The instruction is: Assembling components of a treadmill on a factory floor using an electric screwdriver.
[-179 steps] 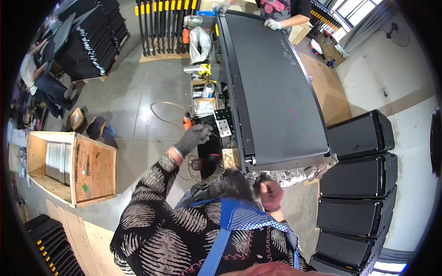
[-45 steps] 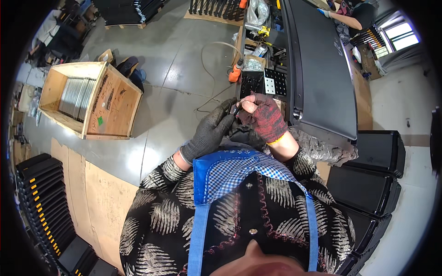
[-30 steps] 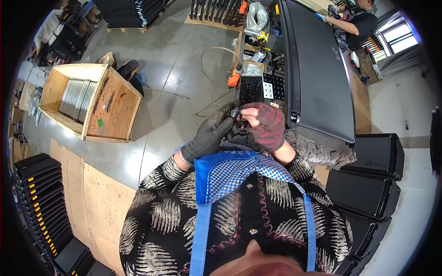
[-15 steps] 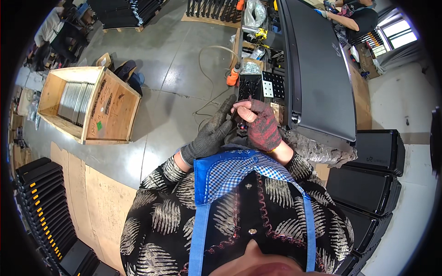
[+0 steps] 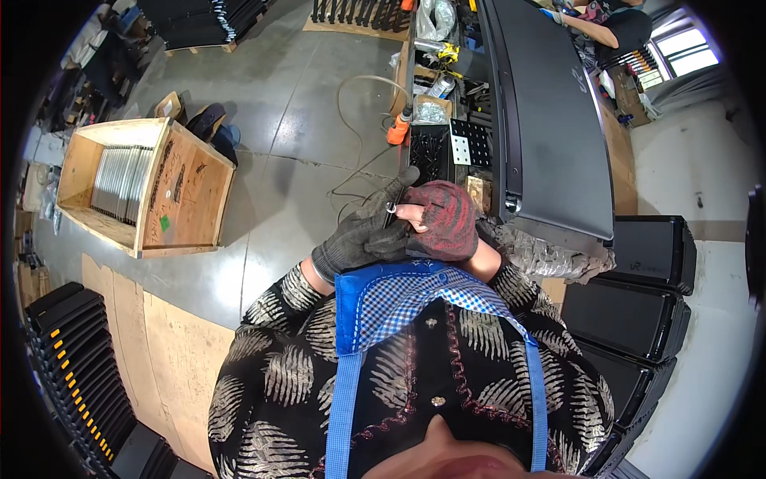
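Note:
My left hand [image 5: 361, 233], in a dark grey knit glove, is closed around a small dark bolt-like part with a silver ring [image 5: 391, 207] at its end. Against it, my right hand [image 5: 448, 222], in a red and grey glove with bare fingertips, pinches at the same ring with thumb and finger. Both hands meet just above my blue checked apron [image 5: 399, 299]. Just beyond them lies a bin of black screws [image 5: 429, 153], beside a perforated black and white plate [image 5: 471, 145]. The glove hides most of the small part.
A large black panel [image 5: 550, 120] lies on the bench at right. An orange air tool [image 5: 397, 129] with a hose hangs at the bench edge. A wooden crate [image 5: 187, 195] stands left; black cases [image 5: 622, 323] are stacked right. Another person [image 5: 618, 32] works across the bench.
My hands have come closer together and tilted, and my right fingers have lowered toward the left palm. The silver ring now shows between them. The view has shifted slightly.

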`<control>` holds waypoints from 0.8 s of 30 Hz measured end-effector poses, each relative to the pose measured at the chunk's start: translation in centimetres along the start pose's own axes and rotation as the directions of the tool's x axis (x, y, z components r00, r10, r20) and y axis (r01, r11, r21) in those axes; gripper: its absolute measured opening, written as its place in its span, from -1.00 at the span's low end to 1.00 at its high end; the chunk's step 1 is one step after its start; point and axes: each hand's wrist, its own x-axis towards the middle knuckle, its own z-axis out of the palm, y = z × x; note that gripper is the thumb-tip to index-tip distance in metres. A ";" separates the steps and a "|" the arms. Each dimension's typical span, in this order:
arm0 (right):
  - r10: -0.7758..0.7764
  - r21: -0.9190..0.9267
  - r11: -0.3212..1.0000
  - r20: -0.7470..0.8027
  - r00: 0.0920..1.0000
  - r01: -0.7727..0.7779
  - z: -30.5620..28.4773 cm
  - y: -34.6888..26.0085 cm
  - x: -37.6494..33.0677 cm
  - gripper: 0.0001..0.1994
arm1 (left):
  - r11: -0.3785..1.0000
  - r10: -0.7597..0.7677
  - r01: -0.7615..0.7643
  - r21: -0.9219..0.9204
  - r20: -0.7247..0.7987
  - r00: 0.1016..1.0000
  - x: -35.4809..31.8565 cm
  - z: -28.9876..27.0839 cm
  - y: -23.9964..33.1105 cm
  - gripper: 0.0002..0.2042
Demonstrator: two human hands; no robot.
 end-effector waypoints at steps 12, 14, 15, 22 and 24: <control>0.925 -0.500 0.260 0.374 0.065 -0.826 8.5 8.5 -4.4 -0.52 | 0.560 0.409 -0.089 0.824 -0.182 0.894 -1.2 -3.4 2.7 -0.54; 0.841 -0.482 0.117 0.513 -0.171 -0.869 10.5 9.9 -5.0 -0.46 | 0.573 0.419 -0.095 0.814 -0.192 0.887 -2.2 -3.9 2.6 -0.54; 0.832 -0.425 -0.065 0.477 -0.284 -0.903 12.1 10.7 -5.6 -0.50 | 0.626 0.435 -0.113 0.772 -0.225 0.872 -3.0 -4.4 2.2 -0.57; 0.703 -0.040 -0.371 0.641 -0.309 -0.928 19.1 21.2 -18.0 -0.68 | 0.753 0.353 -0.118 0.647 -0.246 0.903 -4.3 -6.5 2.0 -0.65; 0.658 0.191 -0.681 0.583 -0.477 -0.707 16.1 16.8 -13.8 -0.74 | 0.856 0.364 -0.132 0.500 -0.401 0.841 -5.4 -4.7 1.8 -0.69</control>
